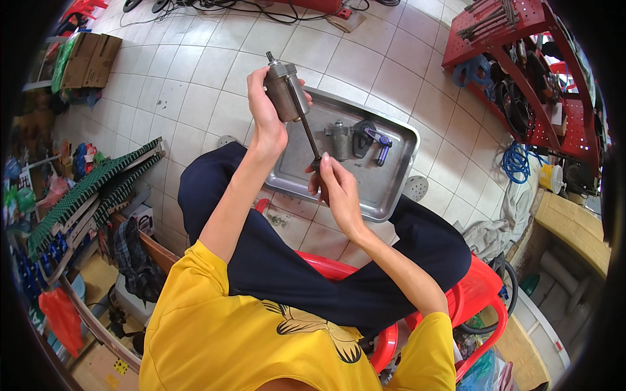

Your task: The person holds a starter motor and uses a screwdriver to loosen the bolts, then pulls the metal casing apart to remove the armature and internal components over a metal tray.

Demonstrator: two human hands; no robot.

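Person's L hand [264, 107] is wrapped round a cylindrical starter-type motor [280, 91], up nr the metal tray's [373, 187] far-L corner; R hand [340, 190] grips a screwdriver [307, 129], tip contact unclear. Motor's prob. heavy, rigid, slick: best held mid-body.
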